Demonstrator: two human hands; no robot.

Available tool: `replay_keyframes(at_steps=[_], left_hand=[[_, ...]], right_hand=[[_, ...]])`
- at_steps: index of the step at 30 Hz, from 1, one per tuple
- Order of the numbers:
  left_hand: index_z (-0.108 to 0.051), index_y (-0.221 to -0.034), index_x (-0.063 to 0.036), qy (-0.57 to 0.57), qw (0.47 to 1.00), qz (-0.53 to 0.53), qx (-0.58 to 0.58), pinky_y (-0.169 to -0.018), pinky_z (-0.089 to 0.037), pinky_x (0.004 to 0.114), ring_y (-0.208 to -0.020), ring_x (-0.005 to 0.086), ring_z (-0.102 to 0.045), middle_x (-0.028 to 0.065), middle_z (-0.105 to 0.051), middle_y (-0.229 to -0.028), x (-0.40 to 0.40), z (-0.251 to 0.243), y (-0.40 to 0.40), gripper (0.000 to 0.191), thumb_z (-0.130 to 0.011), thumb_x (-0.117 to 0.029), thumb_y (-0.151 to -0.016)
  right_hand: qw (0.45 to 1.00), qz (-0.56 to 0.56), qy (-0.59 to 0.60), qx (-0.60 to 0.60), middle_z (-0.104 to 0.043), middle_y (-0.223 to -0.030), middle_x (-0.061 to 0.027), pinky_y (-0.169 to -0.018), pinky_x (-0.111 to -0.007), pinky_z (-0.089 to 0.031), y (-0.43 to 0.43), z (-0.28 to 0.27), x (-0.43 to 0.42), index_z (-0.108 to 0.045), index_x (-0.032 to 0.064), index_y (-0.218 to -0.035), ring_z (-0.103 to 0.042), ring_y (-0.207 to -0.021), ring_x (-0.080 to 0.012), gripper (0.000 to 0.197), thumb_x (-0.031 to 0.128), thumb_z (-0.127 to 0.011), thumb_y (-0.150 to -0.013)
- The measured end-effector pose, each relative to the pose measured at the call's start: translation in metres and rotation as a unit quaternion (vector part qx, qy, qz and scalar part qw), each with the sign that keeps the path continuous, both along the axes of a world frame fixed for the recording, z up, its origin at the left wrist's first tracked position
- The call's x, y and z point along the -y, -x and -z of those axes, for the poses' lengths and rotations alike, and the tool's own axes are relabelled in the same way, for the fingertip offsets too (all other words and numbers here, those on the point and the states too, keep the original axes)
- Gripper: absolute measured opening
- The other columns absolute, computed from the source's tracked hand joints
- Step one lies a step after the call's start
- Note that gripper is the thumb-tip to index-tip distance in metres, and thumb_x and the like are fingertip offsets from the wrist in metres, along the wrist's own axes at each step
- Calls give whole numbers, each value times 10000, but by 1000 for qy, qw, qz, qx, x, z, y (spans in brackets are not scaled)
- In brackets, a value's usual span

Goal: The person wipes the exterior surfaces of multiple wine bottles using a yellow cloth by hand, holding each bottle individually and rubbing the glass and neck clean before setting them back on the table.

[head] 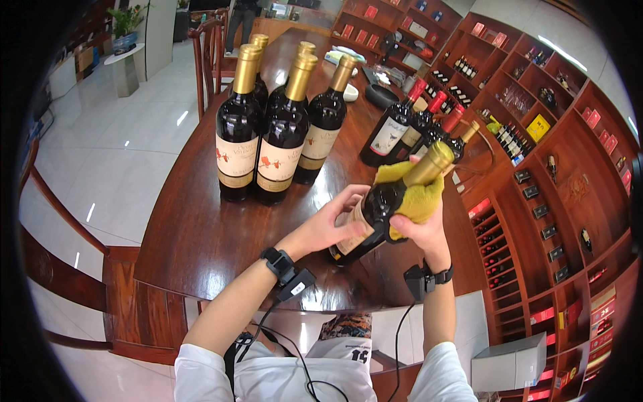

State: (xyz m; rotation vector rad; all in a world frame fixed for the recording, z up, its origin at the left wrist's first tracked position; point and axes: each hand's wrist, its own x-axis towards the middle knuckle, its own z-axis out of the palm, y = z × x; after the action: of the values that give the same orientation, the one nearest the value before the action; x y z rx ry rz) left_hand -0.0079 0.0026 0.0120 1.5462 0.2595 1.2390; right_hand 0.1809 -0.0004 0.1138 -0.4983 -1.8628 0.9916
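Note:
A dark wine bottle with a gold capsule leans to the right over the near part of the polished wooden table. Around its labelled body, my left hand has its fingers and thumb closed. My right hand presses a yellow cloth against the bottle's shoulder and neck. Whether the bottle's base touches the table cannot be told. To the left stand several upright gold-capped wine bottles with cream labels. Beyond my right hand is a group of bottles, mostly red-capped.
Farther along the table are a black round dish and a white bowl. Wooden chairs flank the left side. Shelves of bottles and boxes curve along the right. Cables hang from my wrist devices. A person stands in the background.

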Motion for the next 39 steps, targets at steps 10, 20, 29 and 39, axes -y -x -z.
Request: replay_keyframes(at_steps=[10, 20, 29, 39], left_hand=[[-346, -1309, -95, 30, 999, -13, 31, -995, -382, 298, -1159, 149, -470, 57, -467, -1215, 6, 4, -7, 784, -841, -142, -702], [-321, -1345, -66, 18, 998, -10, 65, -1040, -338, 321, -1190, 152, -449, 70, -461, -1254, 13, -4, -10, 780, -787, -343, -785], [-288, -1429, -34, 27, 998, 31, 51, -1070, -307, 310, -1238, 155, -416, 77, -464, -1316, 8, 8, -7, 871, -782, -350, -785], [-344, -1373, -35, -25, 998, -56, 33, -1034, -348, 313, -1184, 139, -457, 65, -503, -1255, 15, -8, -6, 773, -786, -258, -778]], right_hand=[[994, 106, -6, 27, -566, -1213, -113, -943, -325, -459, 21, -9, 36, -353, 21, -1345, -573, -1091, -185, 802, 42, -807, -685], [999, 35, -24, 26, -597, -1074, -103, -949, -348, -442, 7, -9, -1, -479, 21, -1153, -575, -1079, -196, 474, -34, -698, -735], [999, -42, -20, -4, -562, -1133, -70, -958, -341, -440, 15, -18, -6, -492, 26, -1189, -579, -1056, -198, 522, -62, -701, -719], [966, 204, -120, -104, -610, -1008, -24, -823, -240, -469, 52, -51, 13, -565, 38, -1122, -579, -917, -89, 322, -4, -685, -826]])
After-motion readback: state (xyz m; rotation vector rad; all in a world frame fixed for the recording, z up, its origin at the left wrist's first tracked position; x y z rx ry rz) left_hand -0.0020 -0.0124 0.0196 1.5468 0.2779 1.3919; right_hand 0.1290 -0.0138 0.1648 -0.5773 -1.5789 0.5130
